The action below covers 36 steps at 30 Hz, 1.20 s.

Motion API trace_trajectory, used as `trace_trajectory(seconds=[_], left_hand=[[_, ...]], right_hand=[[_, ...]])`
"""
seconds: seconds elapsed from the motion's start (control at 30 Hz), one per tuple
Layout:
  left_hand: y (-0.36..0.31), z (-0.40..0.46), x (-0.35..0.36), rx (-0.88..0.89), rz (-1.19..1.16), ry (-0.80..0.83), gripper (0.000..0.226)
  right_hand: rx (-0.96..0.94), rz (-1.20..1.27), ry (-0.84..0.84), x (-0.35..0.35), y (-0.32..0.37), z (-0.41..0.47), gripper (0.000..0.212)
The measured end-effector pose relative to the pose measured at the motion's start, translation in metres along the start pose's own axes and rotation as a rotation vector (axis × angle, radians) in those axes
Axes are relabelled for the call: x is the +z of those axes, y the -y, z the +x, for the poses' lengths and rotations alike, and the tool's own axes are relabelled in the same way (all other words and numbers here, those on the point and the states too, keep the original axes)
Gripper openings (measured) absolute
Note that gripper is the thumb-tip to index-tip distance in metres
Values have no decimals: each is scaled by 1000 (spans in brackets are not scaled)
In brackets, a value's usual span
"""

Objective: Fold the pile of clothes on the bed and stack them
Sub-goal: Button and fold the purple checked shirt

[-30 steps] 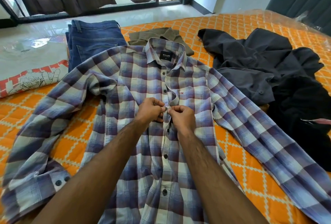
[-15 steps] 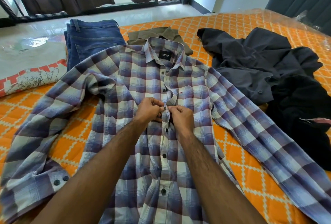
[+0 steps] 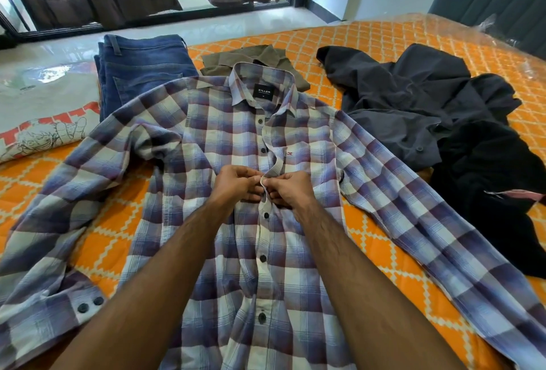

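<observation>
Lying face-up on the orange patterned bed (image 3: 384,47), the purple-and-white checked cotton shirt (image 3: 236,139) had sleeves spread. At its mid-chest placket, the left hand (image 3: 236,185) and right hand (image 3: 291,189) met, fingers (image 3: 267,183) clamped on the placket edge.

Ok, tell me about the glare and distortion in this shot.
Head view: daylight from the window glares off the floor and the clear plastic at the bed's far corner; wide-angle lens bends the window frame and stretches the forearms; plaid shirt stays sharp.
</observation>
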<state>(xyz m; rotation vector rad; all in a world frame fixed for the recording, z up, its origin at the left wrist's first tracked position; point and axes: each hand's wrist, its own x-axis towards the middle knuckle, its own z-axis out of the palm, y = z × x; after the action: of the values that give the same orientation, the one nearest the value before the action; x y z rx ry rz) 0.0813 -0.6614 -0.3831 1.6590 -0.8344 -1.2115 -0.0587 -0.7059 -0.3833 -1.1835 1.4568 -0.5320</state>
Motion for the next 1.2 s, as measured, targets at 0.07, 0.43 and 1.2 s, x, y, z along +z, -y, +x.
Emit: trace_trajectory(seconds=[0.07,0.43,1.2], left_hand=[[0,-2,0,36,30,24,14],[7,1,11,100,192,-162,19],[9,0,8,145,308,-206,20]], right_hand=[[-12,-27,-19,2,-3,0,22],[-14,-114,-100,15,-8,0,26],[-256,68,-215,8,-20,-16,6]])
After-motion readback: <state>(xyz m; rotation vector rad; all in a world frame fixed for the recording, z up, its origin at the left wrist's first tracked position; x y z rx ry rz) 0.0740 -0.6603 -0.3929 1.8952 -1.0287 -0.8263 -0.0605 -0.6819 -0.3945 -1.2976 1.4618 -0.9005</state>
